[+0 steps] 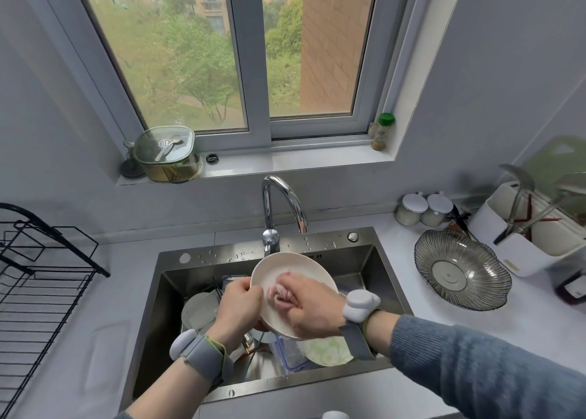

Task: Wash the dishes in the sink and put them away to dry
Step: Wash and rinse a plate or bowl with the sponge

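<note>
Head view: pale grey desk (pixel 396 247) runs under a window (pixel 237 54); a rectangular stainless sink (pixel 377 279) is sunk into it, with a curved chrome faucet (pixel 285 203) behind. A black wire drying rack (pixel 38 279) stands at left, and a ribbed glass bowl (pixel 461 269) at right. Over the sink, a round, smooth cream plate (pixel 285 273) is held tilted. The left hand (pixel 237 307) grips its rim, fingers curled. The right hand (pixel 310 311) clutches a pinkish cloth (pixel 280 295) against the plate face. More dishes (pixel 199 311) lie in the basin below.
</note>
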Demonstrator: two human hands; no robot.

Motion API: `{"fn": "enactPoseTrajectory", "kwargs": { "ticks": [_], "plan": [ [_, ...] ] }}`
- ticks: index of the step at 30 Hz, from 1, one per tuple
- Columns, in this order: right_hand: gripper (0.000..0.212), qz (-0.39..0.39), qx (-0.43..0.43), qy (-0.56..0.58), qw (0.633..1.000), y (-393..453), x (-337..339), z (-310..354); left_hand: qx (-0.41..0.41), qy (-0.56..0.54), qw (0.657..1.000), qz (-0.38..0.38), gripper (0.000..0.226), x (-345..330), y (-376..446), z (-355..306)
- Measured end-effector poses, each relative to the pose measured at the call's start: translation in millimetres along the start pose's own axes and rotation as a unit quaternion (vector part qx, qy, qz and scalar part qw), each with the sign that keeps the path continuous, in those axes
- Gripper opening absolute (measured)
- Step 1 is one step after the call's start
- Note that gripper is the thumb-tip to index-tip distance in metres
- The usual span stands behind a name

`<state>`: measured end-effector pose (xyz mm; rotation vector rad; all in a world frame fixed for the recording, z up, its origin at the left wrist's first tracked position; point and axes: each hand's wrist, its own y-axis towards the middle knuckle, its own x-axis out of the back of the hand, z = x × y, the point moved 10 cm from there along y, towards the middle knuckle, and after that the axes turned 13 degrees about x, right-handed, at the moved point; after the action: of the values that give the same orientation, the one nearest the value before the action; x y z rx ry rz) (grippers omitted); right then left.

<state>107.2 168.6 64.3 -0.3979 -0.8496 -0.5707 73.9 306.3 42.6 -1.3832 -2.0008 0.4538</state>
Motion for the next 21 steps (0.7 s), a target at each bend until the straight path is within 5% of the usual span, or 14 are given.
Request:
{"fn": "enactPoseTrajectory", "kwargs": {
  "ticks": [8,12,15,21],
  "plan": [
    [0.033,0.057,-0.044,0.008,0.997,-32,15,-18,-0.029,0.006,0.999,0.014,0.025,-5,-7,-15],
    [0.045,0.024,-0.095,-0.076,0.992,-33,43,-53,-0.032,0.032,0.998,0.036,0.027,-15,-15,-17],
    [0.035,0.003,-0.121,-0.096,0.988,-27,51,-60,-0.03,0.033,0.998,0.046,0.029,-20,-20,-14],
    [0.04,-0.057,-0.056,-0.036,0.996,3,29,-25,-0.019,0.056,0.996,0.065,0.029,-26,-19,0]
  ]
}}
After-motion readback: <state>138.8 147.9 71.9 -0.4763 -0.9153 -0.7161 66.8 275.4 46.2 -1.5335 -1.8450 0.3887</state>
